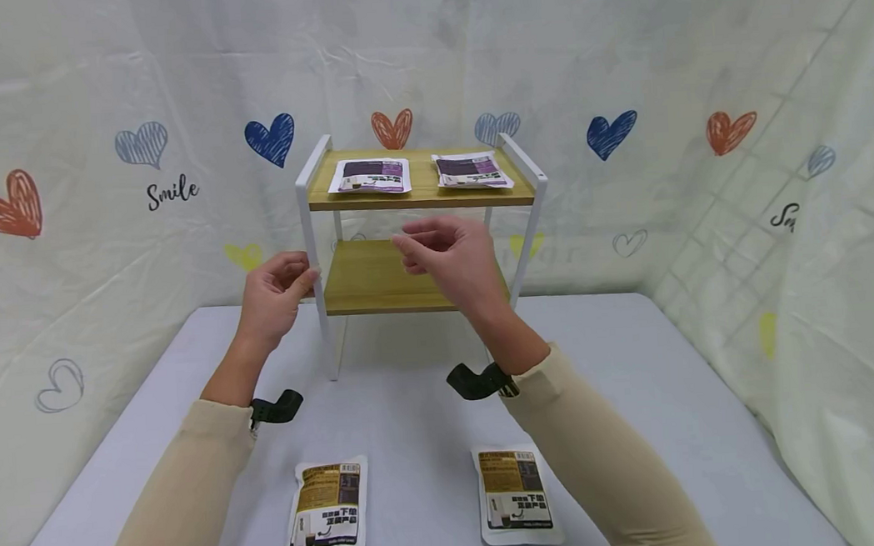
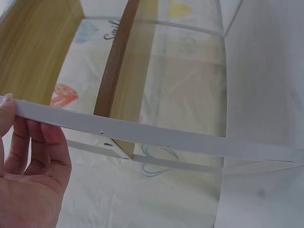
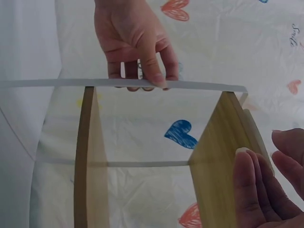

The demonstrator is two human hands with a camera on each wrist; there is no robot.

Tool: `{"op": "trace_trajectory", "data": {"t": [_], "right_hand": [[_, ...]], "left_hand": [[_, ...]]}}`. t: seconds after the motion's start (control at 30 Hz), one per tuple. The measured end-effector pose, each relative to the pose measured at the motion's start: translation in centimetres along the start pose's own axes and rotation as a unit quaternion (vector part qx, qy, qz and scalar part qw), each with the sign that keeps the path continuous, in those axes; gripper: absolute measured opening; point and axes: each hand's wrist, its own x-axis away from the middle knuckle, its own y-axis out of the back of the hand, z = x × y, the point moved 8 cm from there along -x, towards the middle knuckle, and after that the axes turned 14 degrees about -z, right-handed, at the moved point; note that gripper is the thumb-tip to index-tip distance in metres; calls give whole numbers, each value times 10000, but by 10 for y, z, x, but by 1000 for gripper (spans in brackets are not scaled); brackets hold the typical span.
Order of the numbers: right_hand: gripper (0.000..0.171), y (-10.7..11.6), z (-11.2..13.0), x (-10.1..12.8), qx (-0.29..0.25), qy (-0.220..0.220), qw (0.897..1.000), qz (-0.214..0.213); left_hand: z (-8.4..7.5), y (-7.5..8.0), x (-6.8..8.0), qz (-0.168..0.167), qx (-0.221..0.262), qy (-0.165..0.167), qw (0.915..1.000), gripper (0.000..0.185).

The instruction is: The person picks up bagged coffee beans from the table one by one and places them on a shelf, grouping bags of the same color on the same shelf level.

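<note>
A small two-tier shelf (image 1: pixel 378 289) with wooden boards and a white frame stands on the table. At its left side my left hand (image 1: pixel 271 296) grips the white front leg (image 2: pixel 161 135), thumb on one face and fingers behind it, between the two boards. My right hand (image 1: pixel 451 259) hovers in front of the gap between the boards, fingers loosely bent and holding nothing. In the right wrist view, its thumb and fingers (image 3: pixel 251 190) are apart. On the upper board lie a left purple-and-white packet (image 1: pixel 369 177) and right purple-and-white packets (image 1: pixel 472 171), the latter overlapping.
Two brown-and-white packets lie flat on the white table (image 1: pixel 408 417) near its front: a left packet (image 1: pixel 326 511) and a right packet (image 1: pixel 517 495), the latter close to my right sleeve. Behind the shelf hangs a pale curtain (image 1: pixel 425 73) printed with hearts.
</note>
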Motion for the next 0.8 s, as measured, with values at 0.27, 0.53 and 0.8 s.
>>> {"op": "trace_trajectory", "data": {"t": [0.27,0.53,0.8], "right_hand": [[21,13,-23,19,-288,32,9994,-191],[21,25,-45,37,-225,-166,9993,-263],[22,38,-65,54,-200,-385,9982,-416]], "left_hand": [[0,-1,0,15,24,-60,10000,26],[-2,-1,1,26,20,-63,10000,25],[-4,-2,1,61,35,-118,9999,27]]}}
